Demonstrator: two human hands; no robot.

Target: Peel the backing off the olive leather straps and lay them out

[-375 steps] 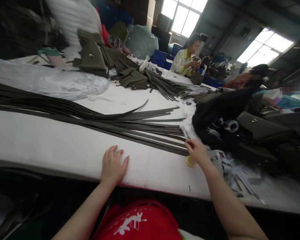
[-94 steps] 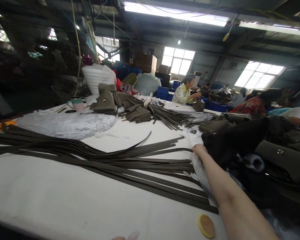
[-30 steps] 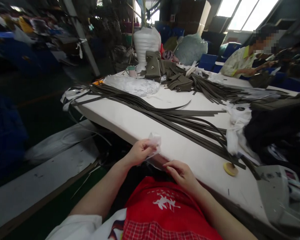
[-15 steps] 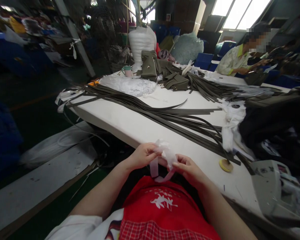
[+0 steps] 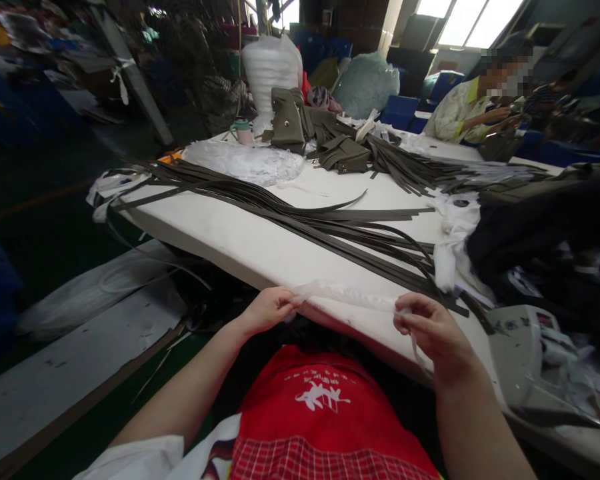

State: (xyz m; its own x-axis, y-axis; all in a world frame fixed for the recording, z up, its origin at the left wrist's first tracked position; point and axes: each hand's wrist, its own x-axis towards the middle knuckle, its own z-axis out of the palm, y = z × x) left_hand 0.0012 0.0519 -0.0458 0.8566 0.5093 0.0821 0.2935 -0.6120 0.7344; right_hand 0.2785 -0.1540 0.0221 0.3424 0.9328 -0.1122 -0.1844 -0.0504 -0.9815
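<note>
A thin, translucent white strip [image 5: 347,293] is stretched between my hands along the near edge of the white table [image 5: 230,243]. My left hand [image 5: 273,308] pinches its left end. At the other end my right hand [image 5: 425,323] grips it between thumb and fingers, and a short tail of the strip hangs below that hand. Whether the strip is plastic film or thin cloth I cannot make out. Beyond my hands a bundle of long dark olive straps [image 5: 300,217] lies across the table.
Olive bags [image 5: 287,120] and a clear plastic heap [image 5: 245,163] sit farther back, beside a cup [image 5: 241,131]. At the right are a white cloth bundle [image 5: 450,233], dark material [image 5: 545,233] and a grey plastic holder [image 5: 515,353]. A co-worker [image 5: 460,110] sits across the table.
My hands have moved apart, mainly the right hand going right. The strip, looped and bunched before, is now drawn out lengthwise. The yellow tape roll is no longer visible by my right hand.
</note>
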